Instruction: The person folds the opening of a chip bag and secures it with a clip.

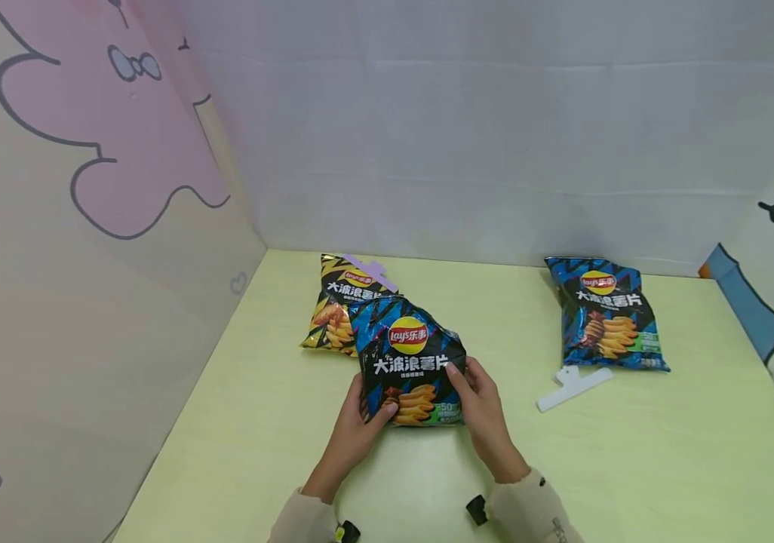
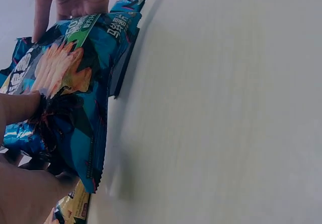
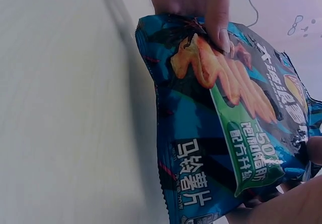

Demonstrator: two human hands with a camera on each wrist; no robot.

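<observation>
A blue and black bag of potato chips (image 1: 409, 369) is held up in front of the body, its printed front facing the head camera. My left hand (image 1: 354, 426) grips its lower left side, thumb across the front. My right hand (image 1: 484, 407) holds the right side, its thumb also on the front. Both thumbs press on the bag in the right wrist view, where its lower seam shows. Behind it lies a yellow and black chip bag (image 1: 335, 313), partly covered, with a purple bag clip (image 1: 373, 271) across its top right corner.
A second blue chip bag (image 1: 607, 317) lies at the back right of the pale yellow table (image 1: 699, 452). Just in front of it rests a white bag clip (image 1: 573, 387). A white cloth wall (image 1: 496, 151) stands behind, and a printed wall (image 1: 88, 302) borders the left.
</observation>
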